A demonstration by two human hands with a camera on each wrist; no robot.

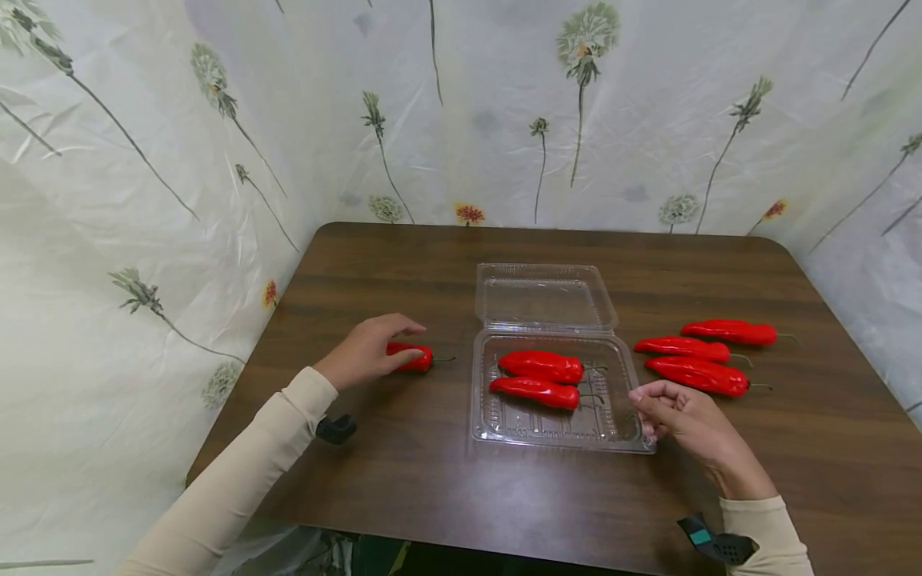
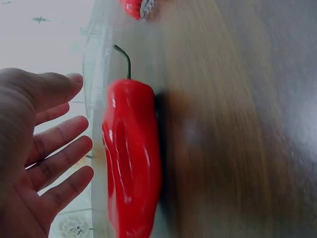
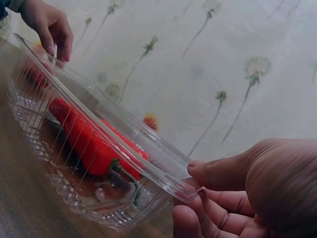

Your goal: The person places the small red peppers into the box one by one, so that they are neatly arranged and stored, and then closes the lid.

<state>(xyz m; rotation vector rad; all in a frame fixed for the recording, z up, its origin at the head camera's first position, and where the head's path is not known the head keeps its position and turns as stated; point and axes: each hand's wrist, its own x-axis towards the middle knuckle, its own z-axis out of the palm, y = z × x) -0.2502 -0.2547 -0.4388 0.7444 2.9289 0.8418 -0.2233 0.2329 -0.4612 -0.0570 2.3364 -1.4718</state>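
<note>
My left hand (image 1: 369,350) reaches over a red chili pepper (image 1: 422,362) lying on the table, left of a clear plastic clamshell box. In the left wrist view its fingers are spread beside the pepper (image 2: 131,158), with a gap between them, and the green stem points away. The box (image 1: 504,426) stands with its lid (image 1: 543,296) folded back. Inside its base lie two red peppers, a farther one (image 1: 540,366) and a nearer one (image 1: 536,392). At the box's front right corner my right hand (image 1: 691,428) pinches the rim (image 3: 168,186) between thumb and fingers.
Three more red peppers lie right of the box: a far one (image 1: 731,332), a middle one (image 1: 680,348) and a near one (image 1: 699,374). They rest on the brown wooden table (image 1: 403,480). A flowered sheet (image 1: 475,144) hangs behind the table and along its sides.
</note>
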